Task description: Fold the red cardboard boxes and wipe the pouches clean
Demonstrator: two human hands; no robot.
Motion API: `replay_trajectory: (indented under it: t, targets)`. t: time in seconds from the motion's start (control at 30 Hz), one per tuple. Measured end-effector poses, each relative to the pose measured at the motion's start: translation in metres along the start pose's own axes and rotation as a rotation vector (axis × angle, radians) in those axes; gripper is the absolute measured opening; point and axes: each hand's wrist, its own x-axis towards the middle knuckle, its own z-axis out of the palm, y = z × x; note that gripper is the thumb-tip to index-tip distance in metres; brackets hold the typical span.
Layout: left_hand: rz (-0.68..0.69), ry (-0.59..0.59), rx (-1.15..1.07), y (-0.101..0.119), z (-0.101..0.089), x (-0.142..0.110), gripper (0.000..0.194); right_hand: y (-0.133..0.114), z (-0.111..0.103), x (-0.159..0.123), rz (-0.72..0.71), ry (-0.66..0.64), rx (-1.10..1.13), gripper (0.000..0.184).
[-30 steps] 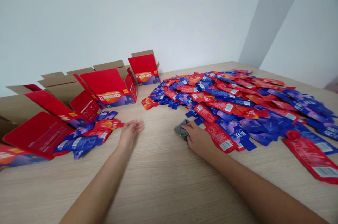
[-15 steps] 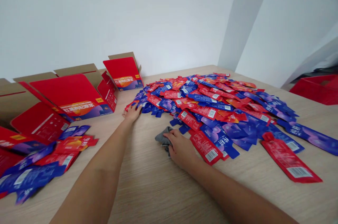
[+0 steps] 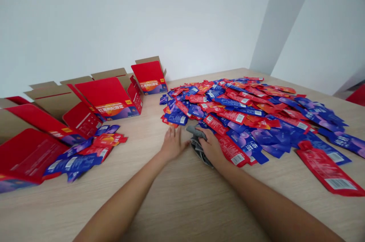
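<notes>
There is one cloth [image 3: 200, 150], at least four boxes [image 3: 102, 95] and dozens of pouches [image 3: 232, 116].

Reads 红黑枸杞原浆 in white on the open red rectangular cardboard box [image 3: 101, 88] and again, above 40, on the red rectangular cardboard box farthest back [image 3: 146, 73]. Shows 纯 and an unclear character on a flat blue-and-purple pouch [image 3: 243, 141]. Bears a barcode and blurred print on the oblong red pouch at right [image 3: 322, 164].

Diffuse, moderately bright, cool light falls fairly evenly on the wall [image 3: 182, 18]; soft, faint shadows darken the counter [image 3: 142, 132] between the forearms [image 3: 129, 200]. Slight overall blur renders fine print on the pouches [image 3: 248, 111] illegible. Wide-angle distortion stretches the margins, and the upper right corner is darkened.
</notes>
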Motion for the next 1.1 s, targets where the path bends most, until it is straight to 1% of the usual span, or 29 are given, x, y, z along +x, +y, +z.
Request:
replay_trajectory:
  t: [0.07, 0.1, 0.13, 0.2, 0.23, 0.3, 0.33, 0.37, 0.4, 0.5, 0.57, 0.67, 0.73, 0.8, 0.87, 0.93, 1.0, 1.03, 1.1]
  targets:
    - [0.065, -0.038, -0.016, 0.016, -0.001, -0.029, 0.077, 0.001, -0.001, 0.0, 0.016, 0.025, 0.03, 0.04]
    - [0.097, -0.046, -0.036, 0.021, -0.002, -0.039, 0.074, 0.001, -0.002, -0.001, 0.021, 0.031, 0.041, 0.04]
    - [0.126, -0.042, -0.068, 0.023, -0.004, -0.046, 0.069, 0.001, -0.002, -0.001, 0.024, 0.033, 0.05, 0.04]
    - [0.152, 0.009, -0.15, 0.018, -0.009, -0.048, 0.052, 0.001, -0.003, -0.002, 0.026, 0.037, 0.059, 0.04]
    - [0.143, 0.057, -0.188, 0.012, -0.012, -0.043, 0.044, 0.0, -0.003, -0.002, 0.027, 0.04, 0.063, 0.039]
    - [0.086, 0.175, -0.224, -0.005, -0.018, -0.027, 0.032, 0.001, -0.003, -0.002, 0.032, 0.046, 0.073, 0.039]
    - [0.043, 0.226, -0.214, -0.015, -0.022, -0.016, 0.03, 0.001, -0.002, -0.002, 0.036, 0.045, 0.08, 0.039]
    - [0.002, 0.252, -0.184, -0.025, -0.025, -0.004, 0.03, 0.001, -0.002, -0.001, 0.043, 0.041, 0.088, 0.039]
    - [-0.033, 0.246, -0.144, -0.033, -0.028, 0.008, 0.032, 0.001, -0.002, 0.0, 0.052, 0.036, 0.096, 0.039]
    - [-0.05, 0.105, -0.045, -0.049, -0.033, 0.039, 0.04, 0.001, -0.001, 0.002, 0.07, 0.032, 0.118, 0.039]
    - [-0.042, 0.034, -0.029, -0.052, -0.033, 0.053, 0.045, 0.001, -0.001, 0.003, 0.07, 0.037, 0.132, 0.038]
    - [-0.076, 0.022, -0.016, -0.048, -0.029, 0.06, 0.053, 0.002, 0.0, 0.004, 0.075, 0.035, 0.15, 0.038]
    - [-0.066, 0.053, 0.027, -0.045, -0.025, 0.058, 0.052, 0.003, 0.001, 0.004, 0.081, 0.046, 0.163, 0.038]
    - [-0.013, 0.1, 0.096, -0.043, -0.023, 0.051, 0.045, 0.005, 0.002, 0.005, 0.084, 0.065, 0.177, 0.037]
    - [0.056, 0.125, 0.157, -0.041, -0.025, 0.041, 0.039, 0.006, 0.002, 0.005, 0.091, 0.084, 0.199, 0.037]
    - [0.098, 0.135, 0.171, -0.039, -0.031, 0.028, 0.034, 0.005, 0.001, 0.005, 0.106, 0.109, 0.236, 0.037]
    - [0.09, 0.163, 0.116, -0.034, -0.04, 0.013, 0.031, 0.002, -0.003, 0.003, 0.109, 0.147, 0.27, 0.037]
    - [0.065, 0.185, 0.058, -0.031, -0.045, 0.003, 0.03, 0.0, -0.005, 0.002, 0.105, 0.167, 0.275, 0.037]
    - [-0.019, 0.198, -0.139, -0.023, -0.053, -0.017, 0.031, -0.007, -0.01, -0.001, 0.08, 0.206, 0.26, 0.037]
